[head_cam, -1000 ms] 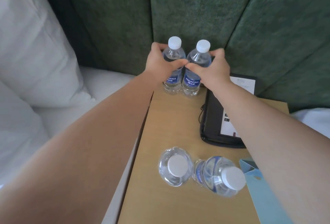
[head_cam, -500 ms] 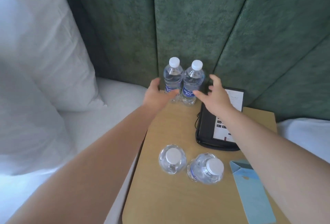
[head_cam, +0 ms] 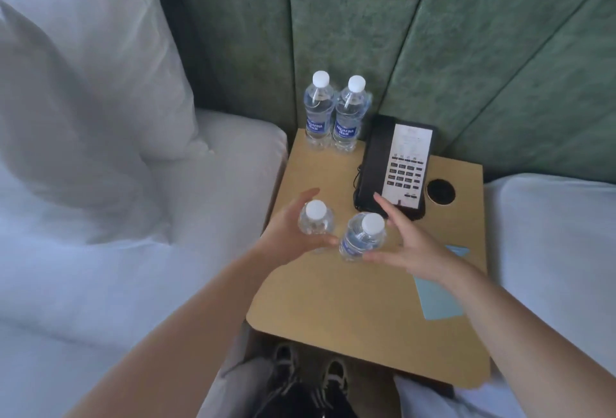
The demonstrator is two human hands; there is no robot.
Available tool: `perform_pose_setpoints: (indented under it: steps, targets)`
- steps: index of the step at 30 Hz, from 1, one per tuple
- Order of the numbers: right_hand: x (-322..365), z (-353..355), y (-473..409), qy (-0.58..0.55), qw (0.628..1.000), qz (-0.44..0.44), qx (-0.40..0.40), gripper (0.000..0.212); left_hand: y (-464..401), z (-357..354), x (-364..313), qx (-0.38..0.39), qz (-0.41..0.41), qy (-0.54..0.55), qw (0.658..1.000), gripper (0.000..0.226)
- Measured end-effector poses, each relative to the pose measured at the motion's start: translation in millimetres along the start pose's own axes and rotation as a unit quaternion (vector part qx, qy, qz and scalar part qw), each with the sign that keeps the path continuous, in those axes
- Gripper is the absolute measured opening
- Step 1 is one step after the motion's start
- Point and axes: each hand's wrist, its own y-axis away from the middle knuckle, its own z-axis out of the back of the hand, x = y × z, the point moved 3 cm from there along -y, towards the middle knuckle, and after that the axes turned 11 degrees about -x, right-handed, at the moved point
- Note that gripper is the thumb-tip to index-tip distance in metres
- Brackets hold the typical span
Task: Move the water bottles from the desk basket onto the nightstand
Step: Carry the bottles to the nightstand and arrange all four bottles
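Clear plastic with white caps is what I am watching: four water bottles stand on the tan nightstand (head_cam: 333,311), and no desk basket is in view. The back pair (head_cam: 335,114) stands upright and touching at the far left corner against the green padded wall (head_cam: 350,17), I judge so that they are out of the way and leave the front of the top free. My left hand (head_cam: 290,234) is cupped round the near left bottle (head_cam: 316,219), thumb and fingers curved either side of it; from this head view I cannot tell whether they grip it or only bracket it. My right hand (head_cam: 408,244) has its fingers spread and fairly straight on both sides of the near right bottle (head_cam: 363,235), which leans a little toward the left one; contact is unclear there too. The two hands mirror each other, which I read as a move to take both bottles at once and set them in line with the back pair. The black telephone (head_cam: 393,167) sits just right of the bottles, with a round black inset (head_cam: 441,191) beyond it, and a pale blue card (head_cam: 440,297) lies under my right wrist, so the free space is on the left side.
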Motion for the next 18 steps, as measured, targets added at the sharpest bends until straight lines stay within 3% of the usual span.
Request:
perform_pose_setpoints:
  steps: [2,6,10,18]
  targets:
    - [3.7,-12.8,-2.2,0.000,0.999,0.020,-0.037,0.100,-2.5,-9.0,2.7,-0.045,0.007,-0.015,0.999,0.101]
    - [5.5,-22.1,-12.9,-0.008,0.990,0.043,-0.132,0.064,-12.7,-11.2,5.7,-0.122,0.008,-0.011,0.992,0.072]
    - [8.7,-20.7,-32.4,-0.003,0.989,0.057,-0.137,0.049,-35.8,0.9,4.0,-0.117,0.002,-0.016,0.993,0.064]
    - [35.2,-9.0,-92.2,0.018,0.990,0.060,-0.123,0.047,-97.9,19.6,-13.8,-0.076,-0.046,-0.061,0.994,0.061]
